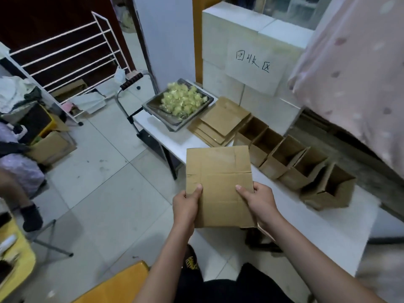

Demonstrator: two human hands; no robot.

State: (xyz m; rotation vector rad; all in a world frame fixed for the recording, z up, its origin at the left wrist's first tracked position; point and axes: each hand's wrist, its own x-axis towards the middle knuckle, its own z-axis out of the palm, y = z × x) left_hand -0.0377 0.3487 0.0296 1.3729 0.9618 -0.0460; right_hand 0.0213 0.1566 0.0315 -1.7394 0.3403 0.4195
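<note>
Nearest to me, my left hand (185, 206) and my right hand (259, 202) both grip the flat, folded brown cardboard box (218, 171). Each hand is closed on one lower side edge. The thumb lies on the top face and the other fingers go under it, where I cannot see them. I think I hold it by the two sides because the next step is to push these sides toward each other, so that the flat piece opens into a square tube. The box reaches forward from the grip, with most of it beyond my thumbs, and its far part hangs over the edge of the long white table (328, 226). As far as I can tell, it touches nothing except my hands.

Further along the table, on the right, a row of opened brown cardboard boxes (290, 162) stands side by side, each touching the next. I judge these are already formed and were set close together to save place. Beyond them lies a stack of flat brown cardboard blanks (220, 123), easy to reach for the next piece. Just beside the stack, a grey metal tray (153, 106) holds a heap of small yellow-green wrapped pieces (183, 99), probably the goods for the boxes. Behind everything is a wall of white blocks with a handwritten paper sign (253, 62).
</note>
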